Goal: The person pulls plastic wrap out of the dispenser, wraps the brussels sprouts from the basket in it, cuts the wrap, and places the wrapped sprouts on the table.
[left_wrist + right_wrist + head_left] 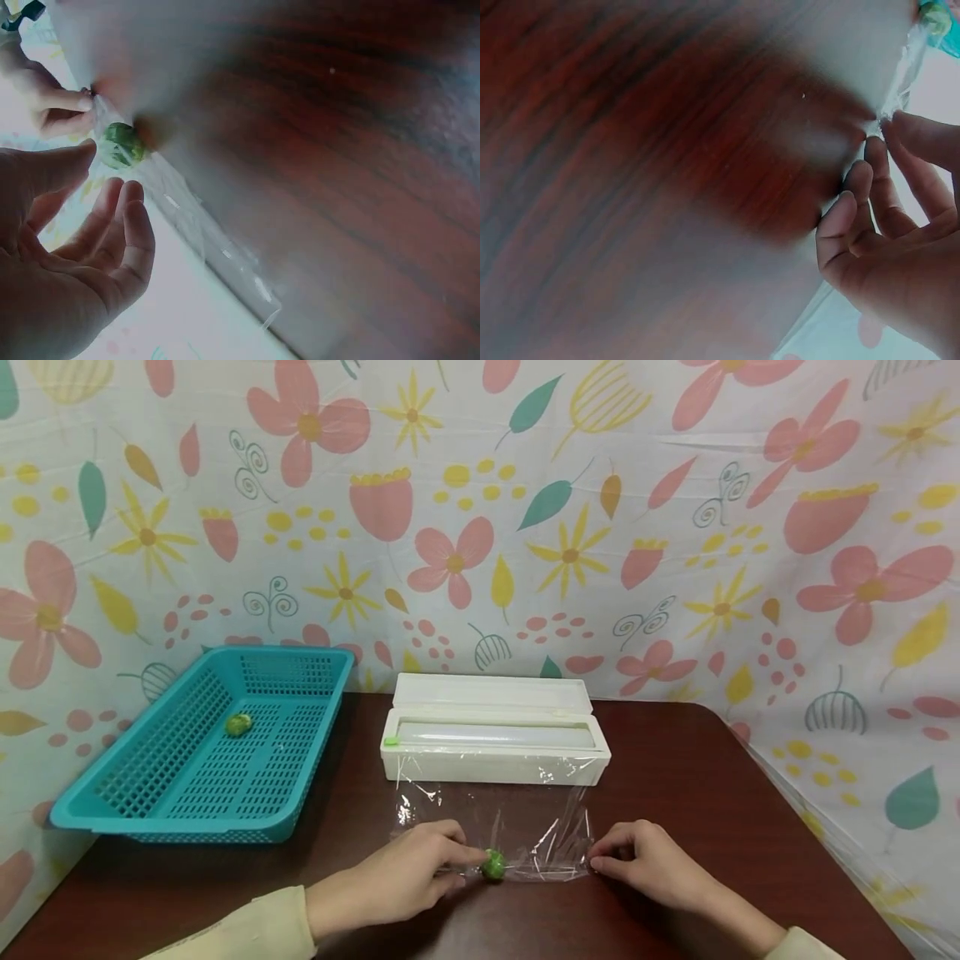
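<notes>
A clear sheet of plastic wrap point(525, 827) runs from the white wrap dispenser box point(495, 766) toward the front of the table. At its near edge lies a small round green vegetable point(492, 865), leafy like a Brussels sprout. My left hand point(405, 875) reaches in from the left, its index fingertip right at the vegetable. In the left wrist view, its thumb stands apart from the other fingers, with the vegetable point(121, 146) just beyond the fingertips. My right hand point(652, 864) pinches the wrap's near right corner between thumb and index finger.
A blue-green perforated basket point(315, 760) stands at the left, with a similar green vegetable point(238, 724) inside. The dispenser's white lid point(491, 693) is raised behind its roll, and a green slider point(391, 741) sits at its left end. Floral cloth point(465, 527) hangs behind the dark table.
</notes>
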Tool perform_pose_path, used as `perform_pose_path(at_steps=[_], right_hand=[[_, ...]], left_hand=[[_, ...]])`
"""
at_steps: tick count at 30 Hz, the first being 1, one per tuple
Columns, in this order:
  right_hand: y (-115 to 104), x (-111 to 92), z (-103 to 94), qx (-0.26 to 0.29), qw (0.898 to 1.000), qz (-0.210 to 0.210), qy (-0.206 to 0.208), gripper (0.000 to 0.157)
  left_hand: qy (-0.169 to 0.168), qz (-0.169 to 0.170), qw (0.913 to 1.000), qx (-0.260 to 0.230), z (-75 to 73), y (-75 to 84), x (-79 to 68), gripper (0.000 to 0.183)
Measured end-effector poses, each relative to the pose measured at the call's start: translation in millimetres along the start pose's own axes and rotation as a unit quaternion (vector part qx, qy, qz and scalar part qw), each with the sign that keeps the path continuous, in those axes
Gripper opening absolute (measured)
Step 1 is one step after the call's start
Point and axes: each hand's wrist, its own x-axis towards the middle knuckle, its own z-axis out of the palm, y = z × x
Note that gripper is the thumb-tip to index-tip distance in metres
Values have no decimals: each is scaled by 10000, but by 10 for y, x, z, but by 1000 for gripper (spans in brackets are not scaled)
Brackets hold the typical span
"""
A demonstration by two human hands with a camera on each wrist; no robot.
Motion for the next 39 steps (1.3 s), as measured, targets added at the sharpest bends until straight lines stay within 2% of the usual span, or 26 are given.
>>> perform_pose_path(at_steps=[3,7,11,14,15,22,30,39], right_hand=[[-25,14,-9,-121,9999,46,43,12],[-170,51,8,-492,9977,-102,458,29],[-432,122,131,-547,9916,-918,725,30],[-610,187,264,-323,9867,-1513,506,26],[-651,204,306,-258,9861,-1589,413,25],[-750,269,498,-502,9866,-1544,136,25],[-720,313,546,-861,9822,-1663,169,28],[-702,309,576,-742,9816,-1741,238,31]], left_hand=[[24,-3,10000,-23,40,-34,30,39],[-15,24,10000,21,61,-56,70,36],[-51,-1,10000,28,64,-56,90,36],[-48,-47,10000,-34,65,-54,92,36],[-42,-61,10000,-63,64,-55,91,36],[46,-23,10000,-38,65,-63,82,31],[64,-150,9999,-23,60,-84,98,29],[77,-106,9999,-52,74,-115,106,29]])
